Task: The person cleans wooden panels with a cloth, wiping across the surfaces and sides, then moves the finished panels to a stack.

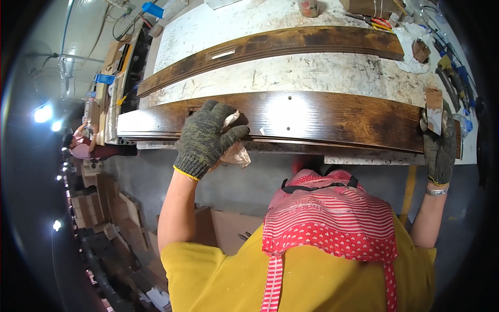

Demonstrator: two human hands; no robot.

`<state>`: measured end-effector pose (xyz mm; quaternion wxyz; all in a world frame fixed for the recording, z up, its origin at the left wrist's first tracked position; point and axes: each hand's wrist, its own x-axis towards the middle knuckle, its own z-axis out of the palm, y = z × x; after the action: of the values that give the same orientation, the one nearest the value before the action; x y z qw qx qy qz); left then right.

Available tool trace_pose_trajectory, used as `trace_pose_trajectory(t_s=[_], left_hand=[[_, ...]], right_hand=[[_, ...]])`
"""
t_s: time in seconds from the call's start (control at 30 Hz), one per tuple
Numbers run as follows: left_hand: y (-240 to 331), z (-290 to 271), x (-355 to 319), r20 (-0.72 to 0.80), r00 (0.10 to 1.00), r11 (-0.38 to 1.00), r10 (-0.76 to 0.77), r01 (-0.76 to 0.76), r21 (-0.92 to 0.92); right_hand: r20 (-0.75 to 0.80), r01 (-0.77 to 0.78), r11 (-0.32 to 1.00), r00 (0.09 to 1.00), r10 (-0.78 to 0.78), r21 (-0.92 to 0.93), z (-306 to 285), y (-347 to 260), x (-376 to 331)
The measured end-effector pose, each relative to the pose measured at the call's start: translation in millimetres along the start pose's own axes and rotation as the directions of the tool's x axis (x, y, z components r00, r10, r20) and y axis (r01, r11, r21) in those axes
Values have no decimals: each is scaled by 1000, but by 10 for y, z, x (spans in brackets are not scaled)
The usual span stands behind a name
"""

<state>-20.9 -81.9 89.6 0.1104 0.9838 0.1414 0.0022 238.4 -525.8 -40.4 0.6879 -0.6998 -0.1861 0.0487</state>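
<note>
A long dark brown wooden board (343, 117) with a glossy face lies along the near edge of the worktable. My left hand (205, 138), in a dark grey-green knitted glove with a yellow cuff, is closed round a crumpled whitish cloth (236, 153) and rests over the board's left part, beside a slot. At the board's right end is my right hand (439, 151), gloved alike. A small flat brown-and-whitish piece (433, 112), perhaps cardboard, lies across its fingers, which close on it. Two small dark holes show in the board's middle, within a bright reflection.
A second brown board (301, 41) with a slot lies farther back on the stained white tabletop (239, 78). Pliers (382, 23), a brown block (421, 51) and several hand tools lie at the right. A can (308, 8) stands behind. Another person (86, 145) is at far left.
</note>
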Motion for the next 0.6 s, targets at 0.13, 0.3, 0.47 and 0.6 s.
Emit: trace_pose_trajectory(t_s=[0.13,0.3,0.47,0.6], left_hand=[[-148,-1,16,63,997,996,52,-47,-74],[-412,-20,-39,28,929,923,369,-363,-128],[-606,48,-17,41,843,835,536,-523,-168],[-694,133,-14,-30,767,762,641,-640,-94]], right_hand=[[61,-174,740,982,178,650,-44,-92,129],[46,-171,699,980,193,695,40,-285,158],[255,-235,619,965,59,749,180,-433,221],[59,-134,673,989,133,727,209,-451,212]])
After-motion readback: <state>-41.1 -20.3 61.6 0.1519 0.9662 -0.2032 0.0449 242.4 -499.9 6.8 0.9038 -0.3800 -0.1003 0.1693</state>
